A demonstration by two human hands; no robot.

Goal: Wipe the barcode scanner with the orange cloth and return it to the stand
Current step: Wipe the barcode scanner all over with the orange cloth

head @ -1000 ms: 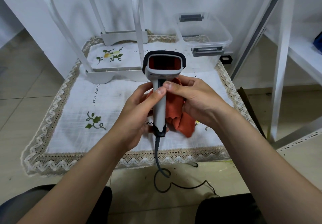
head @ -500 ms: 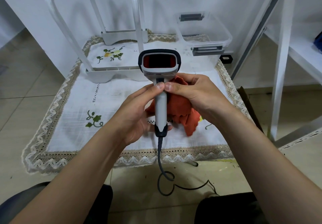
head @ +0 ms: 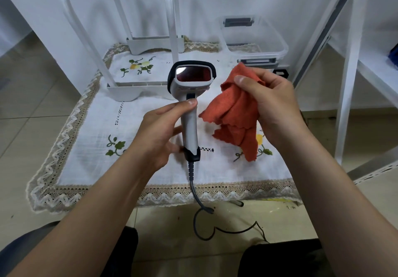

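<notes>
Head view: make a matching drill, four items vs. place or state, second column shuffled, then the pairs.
Column 1
1. barcode scanner
2. orange cloth
3. clear bin
4. scanner cable

Column 2
A. bunched in the right hand
B. trails down onto the floor
C. upright in the left hand
D. back right of the tablecloth

Pairs: 1-C, 2-A, 3-D, 4-B

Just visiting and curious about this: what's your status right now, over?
Left hand grips barcode scanner by its handle, upright. Right hand holds orange cloth, apart from scanner. Cable hangs over table edge.
</notes>
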